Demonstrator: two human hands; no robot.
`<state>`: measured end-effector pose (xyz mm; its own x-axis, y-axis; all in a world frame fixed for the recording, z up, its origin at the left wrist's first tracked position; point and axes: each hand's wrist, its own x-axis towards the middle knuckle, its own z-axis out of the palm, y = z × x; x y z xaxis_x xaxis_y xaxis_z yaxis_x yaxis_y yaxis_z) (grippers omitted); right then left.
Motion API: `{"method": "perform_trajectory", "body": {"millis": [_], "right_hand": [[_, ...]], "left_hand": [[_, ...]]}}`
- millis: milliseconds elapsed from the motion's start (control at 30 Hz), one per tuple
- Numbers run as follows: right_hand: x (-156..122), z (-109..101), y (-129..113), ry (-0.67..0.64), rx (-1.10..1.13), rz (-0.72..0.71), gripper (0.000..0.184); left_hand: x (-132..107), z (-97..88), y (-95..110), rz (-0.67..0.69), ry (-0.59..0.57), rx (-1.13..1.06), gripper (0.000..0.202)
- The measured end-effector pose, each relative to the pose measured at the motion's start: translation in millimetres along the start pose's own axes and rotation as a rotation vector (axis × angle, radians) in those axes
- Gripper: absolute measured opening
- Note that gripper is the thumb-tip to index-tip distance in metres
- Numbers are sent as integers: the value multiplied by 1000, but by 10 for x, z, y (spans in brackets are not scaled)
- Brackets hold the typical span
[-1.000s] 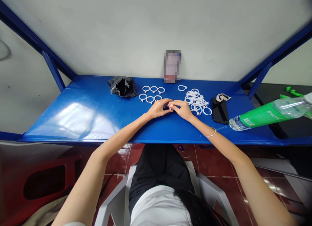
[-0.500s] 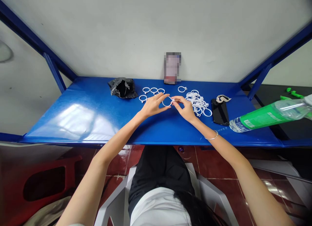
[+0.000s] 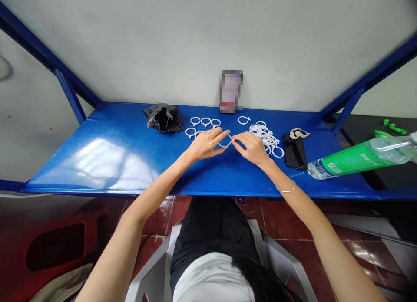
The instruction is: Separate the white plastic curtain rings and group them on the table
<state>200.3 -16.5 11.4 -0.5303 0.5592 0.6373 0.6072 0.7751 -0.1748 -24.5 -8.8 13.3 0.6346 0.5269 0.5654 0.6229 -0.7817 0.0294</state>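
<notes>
A white plastic curtain ring (image 3: 230, 142) with a small eyelet is held between my hands above the table. My left hand (image 3: 207, 144) is closed around the ring's left side, fingers over the top and thumb below. My right hand (image 3: 254, 147) pinches the eyelet end with thumb and fingertips. Left of the hands, several similar rings (image 3: 206, 121) lie spaced out in rows, partly hidden by my left hand. Beyond my right hand, a loose pile of white rings (image 3: 265, 135) is partly covered by it. One single ring (image 3: 243, 120) lies apart behind the pile.
On the blue table (image 3: 156, 163), a crumpled black plastic bag (image 3: 164, 118) sits at the back left. A propped, blurred phone-like object (image 3: 230, 91) leans on the wall. To the right are a black phone (image 3: 295, 152), a beige strap-like item (image 3: 299, 133) and a green-labelled bottle (image 3: 355, 158).
My right hand has shifted slightly right and turned, now covering more of the ring pile. The held ring has tilted slightly and stays between both hands.
</notes>
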Motion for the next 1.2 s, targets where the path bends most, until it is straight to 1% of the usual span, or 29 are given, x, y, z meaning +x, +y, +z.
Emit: {"method": "perform_trajectory", "body": {"millis": [133, 200, 300, 367, 567, 800, 1000, 1067, 1200], "right_hand": [[7, -83, 12, -42, -54, -65, 22], [8, -122, 9, -40, -67, -88, 22], [6, -145, 2, -18, -47, -90, 21], [1, -135, 0, 0, -17, -81, 20], [-26, -68, 7, 54, 32, -81, 18], [-46, -23, 15, 55, 56, -36, 19], [-40, -9, 9, 98, 49, -63, 18], [-46, -3, 12, 95, 50, -55, 18], [-65, 19, 32, 75, 56, -29, 19]], "left_hand": [[-4, 11, 1, 38, -11, 14, 43], [-1, 5, 8, 67, -9, 50, 43], [2, -13, 23, 108, 29, 94, 43], [2, -25, 32, 117, 43, 103, 43], [-5, -40, 43, 96, 19, 56, 43], [-3, -42, 44, 87, 9, 56, 43], [-5, -8, 33, 109, 37, 69, 41], [-12, 9, 25, 111, 45, 54, 42], [-27, 35, 10, 94, 19, 22, 44]]}}
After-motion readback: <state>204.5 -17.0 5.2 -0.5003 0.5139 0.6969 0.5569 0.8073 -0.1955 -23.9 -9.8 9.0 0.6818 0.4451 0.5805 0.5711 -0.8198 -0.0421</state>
